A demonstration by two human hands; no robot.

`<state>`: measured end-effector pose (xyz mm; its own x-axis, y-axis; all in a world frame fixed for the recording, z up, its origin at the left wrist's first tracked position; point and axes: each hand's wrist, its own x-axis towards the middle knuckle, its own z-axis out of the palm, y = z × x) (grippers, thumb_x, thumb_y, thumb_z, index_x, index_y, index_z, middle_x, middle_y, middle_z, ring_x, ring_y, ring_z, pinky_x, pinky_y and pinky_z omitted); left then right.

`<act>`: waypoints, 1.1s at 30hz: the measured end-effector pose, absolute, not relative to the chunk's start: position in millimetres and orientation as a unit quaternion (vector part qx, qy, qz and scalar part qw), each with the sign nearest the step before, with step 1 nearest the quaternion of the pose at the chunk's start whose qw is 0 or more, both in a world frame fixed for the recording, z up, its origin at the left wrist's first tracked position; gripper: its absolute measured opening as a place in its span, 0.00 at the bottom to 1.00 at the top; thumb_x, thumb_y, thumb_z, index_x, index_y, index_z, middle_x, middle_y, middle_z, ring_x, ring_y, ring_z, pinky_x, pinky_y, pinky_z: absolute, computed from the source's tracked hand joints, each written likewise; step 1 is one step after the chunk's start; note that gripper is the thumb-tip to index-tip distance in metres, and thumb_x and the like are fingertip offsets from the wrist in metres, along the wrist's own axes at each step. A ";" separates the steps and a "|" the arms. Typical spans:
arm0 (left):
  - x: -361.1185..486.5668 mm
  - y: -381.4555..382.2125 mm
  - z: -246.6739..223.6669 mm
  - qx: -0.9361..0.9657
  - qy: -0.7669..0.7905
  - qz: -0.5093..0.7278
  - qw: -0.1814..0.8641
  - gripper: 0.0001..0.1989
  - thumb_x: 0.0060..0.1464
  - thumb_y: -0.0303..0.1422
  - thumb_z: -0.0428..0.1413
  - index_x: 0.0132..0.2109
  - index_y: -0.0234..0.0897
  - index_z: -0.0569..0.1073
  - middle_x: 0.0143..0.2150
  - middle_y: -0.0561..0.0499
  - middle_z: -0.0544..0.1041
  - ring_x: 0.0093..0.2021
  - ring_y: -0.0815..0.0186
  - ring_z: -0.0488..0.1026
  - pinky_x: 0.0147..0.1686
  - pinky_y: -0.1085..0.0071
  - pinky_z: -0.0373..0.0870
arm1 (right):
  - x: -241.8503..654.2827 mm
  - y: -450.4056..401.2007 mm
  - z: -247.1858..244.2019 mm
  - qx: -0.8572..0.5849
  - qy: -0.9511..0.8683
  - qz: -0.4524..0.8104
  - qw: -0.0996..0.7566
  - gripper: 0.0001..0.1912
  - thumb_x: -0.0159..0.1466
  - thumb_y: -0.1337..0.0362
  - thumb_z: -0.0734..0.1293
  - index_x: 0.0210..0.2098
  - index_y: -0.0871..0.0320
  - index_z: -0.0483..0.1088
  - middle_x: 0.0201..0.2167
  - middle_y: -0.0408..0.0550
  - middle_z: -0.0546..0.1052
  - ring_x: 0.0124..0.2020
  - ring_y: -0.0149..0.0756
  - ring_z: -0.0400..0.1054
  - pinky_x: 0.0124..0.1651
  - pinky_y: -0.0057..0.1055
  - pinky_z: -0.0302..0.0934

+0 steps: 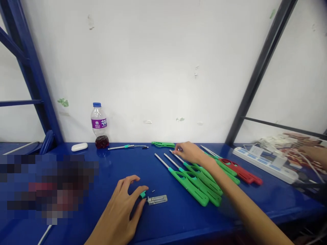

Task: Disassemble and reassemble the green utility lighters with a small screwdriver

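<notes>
The left hand (124, 204) is low on the blue counter (125, 163), with its thumb and first finger bent like a C. A little teal piece (142, 194) is between those two tips, but I cannot tell if they squeeze it. Just to the right lies a clear plastic part (157, 200), flat on the counter. Its long side runs left to right, with the left end by the thumb and the right end a tiny bit farther away. A very small pin (153, 191) is just behind it. The right hand (189, 152) reaches over the green lighters (190, 188), fingers bent, close to a thin metal tip. I cannot tell if it pinches anything. The lighters lie side by side on a slant. Their metal tubes point away and to the left, and their fat handles point back and to the right. Farther right, two red handles (244, 173) slant the same way. A loose green shell (163, 144) lies sideways near the wall.
</notes>
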<state>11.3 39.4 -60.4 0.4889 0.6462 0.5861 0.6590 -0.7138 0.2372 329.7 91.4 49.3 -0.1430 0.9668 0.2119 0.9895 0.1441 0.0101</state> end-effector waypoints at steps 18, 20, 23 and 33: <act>42.7 64.2 -40.1 -0.882 -0.399 -0.251 0.022 0.16 0.71 0.32 0.52 0.59 0.44 0.77 0.52 0.45 0.78 0.46 0.55 0.75 0.47 0.53 0.75 | 309.5 -19.8 -8.9 -0.674 -0.723 -0.123 0.089 0.13 0.77 0.58 0.66 0.58 0.54 0.64 0.44 0.50 0.80 0.35 0.49 0.79 0.30 0.36 0.58; 37.1 55.6 -34.0 -0.868 -0.401 -0.293 0.036 0.16 0.72 0.34 0.49 0.61 0.44 0.75 0.55 0.43 0.75 0.52 0.53 0.73 0.51 0.50 0.74 | 315.7 -28.0 -6.8 -0.665 -0.727 -0.121 0.122 0.14 0.77 0.56 0.66 0.58 0.52 0.62 0.43 0.46 0.80 0.34 0.46 0.78 0.31 0.35 0.59; 29.2 28.3 -13.1 -0.835 -0.391 -0.381 0.068 0.16 0.73 0.34 0.47 0.61 0.44 0.73 0.61 0.42 0.70 0.59 0.53 0.68 0.57 0.49 0.70 | 316.3 -47.5 -3.4 -0.598 -0.769 -0.094 0.206 0.16 0.75 0.56 0.69 0.57 0.48 0.62 0.41 0.40 0.79 0.29 0.40 0.76 0.31 0.34 0.58; 14.9 3.2 -29.9 -0.912 -0.334 -0.213 0.109 0.26 0.65 0.24 0.51 0.66 0.47 0.70 0.51 0.46 0.81 0.49 0.51 0.80 0.47 0.52 0.79 | 260.5 -57.8 27.2 -0.476 -0.834 0.020 0.280 0.13 0.75 0.48 0.69 0.45 0.50 0.73 0.41 0.40 0.77 0.32 0.36 0.70 0.32 0.34 0.47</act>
